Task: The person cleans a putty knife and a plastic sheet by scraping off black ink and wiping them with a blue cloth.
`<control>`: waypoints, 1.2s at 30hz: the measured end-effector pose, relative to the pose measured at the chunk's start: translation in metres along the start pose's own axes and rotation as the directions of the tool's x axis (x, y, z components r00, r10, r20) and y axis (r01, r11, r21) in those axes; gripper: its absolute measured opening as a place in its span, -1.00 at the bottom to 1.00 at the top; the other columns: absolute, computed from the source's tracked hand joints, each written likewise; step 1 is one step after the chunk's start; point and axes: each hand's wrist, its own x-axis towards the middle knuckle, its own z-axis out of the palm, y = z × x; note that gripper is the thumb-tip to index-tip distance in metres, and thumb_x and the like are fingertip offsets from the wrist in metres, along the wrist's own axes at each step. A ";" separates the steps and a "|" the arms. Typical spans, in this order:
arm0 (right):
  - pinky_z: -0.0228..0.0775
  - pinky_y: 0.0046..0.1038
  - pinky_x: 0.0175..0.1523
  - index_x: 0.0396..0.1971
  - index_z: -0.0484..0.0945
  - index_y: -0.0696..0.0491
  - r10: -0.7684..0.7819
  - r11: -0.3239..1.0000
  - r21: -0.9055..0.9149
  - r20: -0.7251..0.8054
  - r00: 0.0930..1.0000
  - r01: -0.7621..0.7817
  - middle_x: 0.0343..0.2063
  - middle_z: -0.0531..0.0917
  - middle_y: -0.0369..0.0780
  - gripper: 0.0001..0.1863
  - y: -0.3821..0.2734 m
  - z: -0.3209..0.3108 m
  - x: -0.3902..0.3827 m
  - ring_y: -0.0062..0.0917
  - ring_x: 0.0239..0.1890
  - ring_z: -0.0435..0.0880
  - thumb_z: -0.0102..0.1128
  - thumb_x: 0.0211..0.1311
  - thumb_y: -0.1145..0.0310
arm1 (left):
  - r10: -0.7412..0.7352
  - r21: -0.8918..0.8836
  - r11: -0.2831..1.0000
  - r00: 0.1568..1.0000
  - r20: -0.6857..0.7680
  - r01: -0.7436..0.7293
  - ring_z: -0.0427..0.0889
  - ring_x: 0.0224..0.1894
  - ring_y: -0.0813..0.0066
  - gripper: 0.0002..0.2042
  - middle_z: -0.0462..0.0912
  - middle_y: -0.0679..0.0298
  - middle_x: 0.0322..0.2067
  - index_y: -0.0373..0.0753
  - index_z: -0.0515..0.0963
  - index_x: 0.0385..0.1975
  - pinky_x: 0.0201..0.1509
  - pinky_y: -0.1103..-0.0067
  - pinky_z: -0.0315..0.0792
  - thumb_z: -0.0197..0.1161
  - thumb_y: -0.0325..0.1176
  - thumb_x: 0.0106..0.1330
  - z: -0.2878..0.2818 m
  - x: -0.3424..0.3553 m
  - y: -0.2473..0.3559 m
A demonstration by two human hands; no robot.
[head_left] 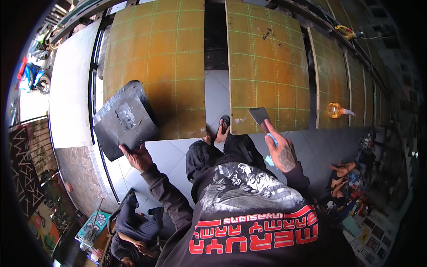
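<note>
My left hand (138,156) pinches the near edge of a bent black sheet (113,107), which is tilted over the left corner of an amber board (155,66). A glossy dark smear lies in the middle of the sheet and along its far edge. In my right hand (282,153) is a scraper (258,118) with a wide dark blade and light-blue parts showing around the palm. Its index finger stretches along the blade, whose tip is above the near edge of a second amber board (269,66). Green grid lines cover both boards.
Dark scraps (266,34) lie on the second board. A bottle of amber liquid (334,110) is on a board farther right. A white panel (73,84) stands at the left. One person (133,231) sits behind me on the left, another (340,178) on the right. A gap separates the two boards.
</note>
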 end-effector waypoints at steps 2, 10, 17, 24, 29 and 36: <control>0.36 -0.37 0.11 0.32 0.24 -0.05 0.086 0.976 0.215 -0.203 0.975 -0.041 0.07 0.53 0.05 -0.45 0.006 0.021 -0.015 -0.22 0.08 0.57 0.02 0.37 0.20 | 0.090 0.221 0.971 0.995 0.037 -0.096 0.06 0.39 0.18 -0.30 -0.04 0.20 0.41 -0.04 -0.07 0.42 0.31 0.04 0.11 0.14 -0.12 0.38 0.002 -0.003 -0.010; 0.33 -0.49 0.06 0.33 0.24 -0.02 0.439 0.764 0.627 -0.331 0.835 -0.153 0.06 0.49 -0.17 -0.43 0.072 -0.012 -0.046 -0.55 -0.08 0.48 0.04 0.38 0.15 | -0.049 0.294 0.956 0.988 0.147 0.004 0.47 0.10 0.17 -0.26 0.27 0.01 0.25 -0.30 0.07 0.32 -0.03 0.22 0.49 -0.04 0.19 0.37 -0.001 0.016 0.014; 0.42 -0.54 -0.20 0.33 0.24 -0.08 0.549 0.579 0.815 -0.408 0.730 0.020 -0.20 0.48 -0.28 -0.42 0.140 -0.021 -0.039 -0.64 -0.29 0.46 0.06 0.35 0.14 | -0.681 0.841 0.482 0.709 0.184 0.245 0.68 -0.46 0.37 -0.13 0.69 0.09 -0.44 -0.42 0.53 -0.29 -0.59 0.58 0.43 -0.15 0.50 0.17 0.048 -0.041 0.096; 0.30 -0.47 -0.75 -0.21 0.35 -0.15 0.714 0.301 0.929 -0.370 0.595 0.216 -0.56 0.39 -0.36 -0.78 0.234 -0.091 -0.051 -0.57 -0.69 0.44 0.09 0.31 0.08 | -0.494 0.529 0.829 0.204 0.845 -0.182 0.58 -0.23 0.56 -0.63 0.64 0.28 -0.17 -0.28 0.51 -0.08 -0.28 0.66 0.42 0.40 -0.27 0.18 0.266 -0.219 0.055; 0.26 -0.49 -0.74 -0.17 0.34 -0.17 0.763 0.307 0.906 -0.418 0.493 0.293 -0.56 0.38 -0.35 -0.76 0.312 -0.146 -0.074 -0.58 -0.67 0.41 0.12 0.29 0.09 | 0.056 -0.142 0.825 -0.171 0.984 -0.548 0.38 0.23 0.11 -0.17 0.40 0.02 0.18 -0.21 0.32 0.22 0.30 0.32 0.27 0.55 -0.12 -0.09 0.446 -0.374 -0.064; 0.27 -0.48 -0.71 -0.06 0.31 -0.14 0.904 0.005 0.922 -0.171 0.393 0.388 -0.51 0.43 -0.33 -0.66 0.439 -0.162 -0.181 -0.52 -0.61 0.48 0.14 0.26 0.08 | -0.041 -0.344 0.776 -0.587 0.809 -0.528 0.48 0.12 0.08 -0.18 0.45 0.02 0.12 -0.04 0.32 0.23 0.17 0.39 0.37 0.45 0.07 -0.11 0.564 -0.488 -0.146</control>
